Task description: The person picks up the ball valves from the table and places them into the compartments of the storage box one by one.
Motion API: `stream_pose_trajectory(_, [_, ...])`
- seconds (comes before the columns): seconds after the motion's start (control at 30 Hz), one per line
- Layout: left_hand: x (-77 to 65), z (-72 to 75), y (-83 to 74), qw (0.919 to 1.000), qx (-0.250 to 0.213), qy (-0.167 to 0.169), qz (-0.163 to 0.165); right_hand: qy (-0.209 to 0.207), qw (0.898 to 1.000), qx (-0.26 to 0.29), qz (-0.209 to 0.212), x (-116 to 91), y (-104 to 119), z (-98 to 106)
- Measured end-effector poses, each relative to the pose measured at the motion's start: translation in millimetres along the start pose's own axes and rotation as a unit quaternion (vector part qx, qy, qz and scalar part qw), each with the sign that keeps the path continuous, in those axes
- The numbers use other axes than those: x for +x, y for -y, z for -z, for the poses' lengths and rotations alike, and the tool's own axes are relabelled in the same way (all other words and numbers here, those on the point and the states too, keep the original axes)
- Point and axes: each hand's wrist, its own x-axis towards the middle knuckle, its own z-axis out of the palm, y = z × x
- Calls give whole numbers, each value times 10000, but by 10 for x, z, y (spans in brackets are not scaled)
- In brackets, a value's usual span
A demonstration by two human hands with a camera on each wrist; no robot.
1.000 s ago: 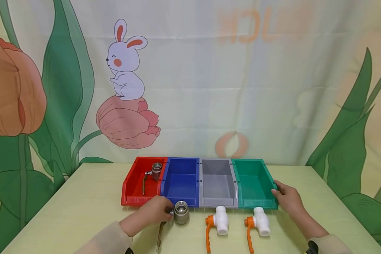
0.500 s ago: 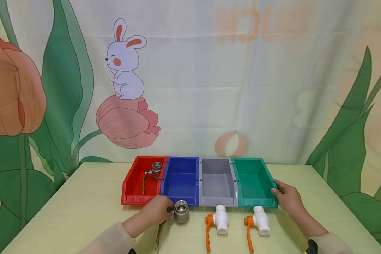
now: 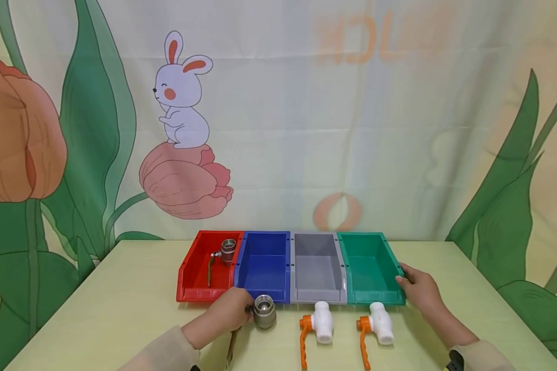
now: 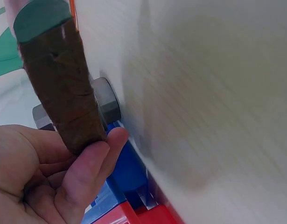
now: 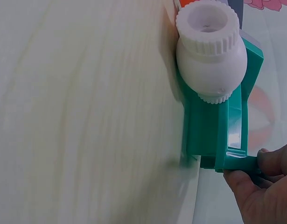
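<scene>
Printed fabric backdrop [image 3: 278,129] with flowers and a white rabbit stands behind a pale yellow wood-grain table [image 3: 97,293]. Clock positions refer to the head view; 12 points away from the person.

Left hand [image 3: 232,310]: fingers curled, pinching the brown, wrapped lever handle [image 4: 59,88] at the end nearest the body of a cylindrical steel ball valve [image 3: 265,312]. Valve body: just beside the fingertips, at 3 o'clock. Handle: extends from the fingers toward 6 o'clock.

Right hand [image 3: 424,293]: thumb and fingers pinch the outer side wall of a green plastic bin [image 3: 371,294], which lies at 10 o'clock from the hand.

Adjoining bins, from the green one toward 9 o'clock: grey [image 3: 317,273], blue [image 3: 266,270], red [image 3: 199,294]. The red bin contains a second steel valve [image 3: 228,251]. Two white plastic valves with orange handles [image 3: 323,323] lie at 4 o'clock from the left hand.
</scene>
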Motion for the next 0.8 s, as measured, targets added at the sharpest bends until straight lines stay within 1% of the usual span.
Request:
stream_pose_trajectory(0.13, [3, -4, 6, 9999, -6, -27, -105, -28, 10000, -4, 4, 1, 6, 2])
stream_pose_trajectory(0.2, [3, -6, 3, 9997, 69, -57, -210, -32, 10000, -6, 6, 4, 2, 3])
stream_pose_trajectory(0.3, [-6, -12, -11, 9996, 93, -43, -280, -15, 10000, -17, 3, 12, -19, -3])
stream_pose_trajectory(0.47, [-10, -4, -23, 9995, 108, -5, -303, 13, 10000, 4, -51, 18, -44, -27])
stream_pose_trajectory(0.6, [-3, 52, -32, 9995, 103, -19, -302, 13, 10000, 36, -54, 16, -43, -31])
stream_pose_trajectory(0.8, [8, 183, -82, 9999, 2, 93, -121, 6, 10000, 39, -39, 17, -28, -16])
